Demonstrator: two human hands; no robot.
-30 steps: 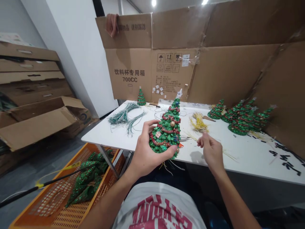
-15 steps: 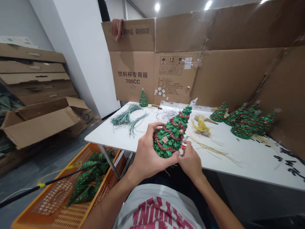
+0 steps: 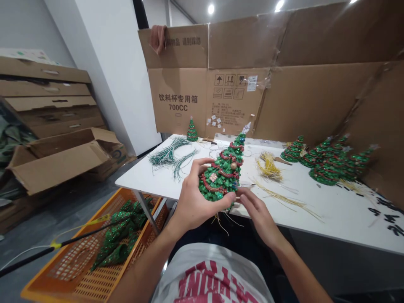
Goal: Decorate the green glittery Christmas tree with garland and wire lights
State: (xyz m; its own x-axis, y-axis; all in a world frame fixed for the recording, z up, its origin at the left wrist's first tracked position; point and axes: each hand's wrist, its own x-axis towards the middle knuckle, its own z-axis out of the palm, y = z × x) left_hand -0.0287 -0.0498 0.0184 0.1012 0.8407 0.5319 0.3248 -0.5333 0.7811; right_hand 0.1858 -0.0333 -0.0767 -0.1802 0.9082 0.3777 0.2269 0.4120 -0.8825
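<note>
My left hand (image 3: 192,202) grips a small green glitter Christmas tree (image 3: 222,172) by its base, holding it nearly upright over the near edge of the white table (image 3: 331,210). The tree has red garland, small ornaments and a clear tip. My right hand (image 3: 257,210) reaches in from the right, its fingertips pinched at the tree's lower right edge; what they pinch is too small to make out. Thin yellow strands hang below the tree.
On the table lie green wires (image 3: 170,155), a yellow strand bundle (image 3: 267,164), a tiny tree (image 3: 192,130) and several finished trees (image 3: 328,162) at right. Cardboard walls (image 3: 284,97) back the table. An orange crate (image 3: 82,269) of green cones sits on the floor at left, beside cardboard boxes (image 3: 59,155).
My right hand moved from the table surface to the tree's base. The tree tilted right, then came back nearly upright. The camera shifted slightly.
</note>
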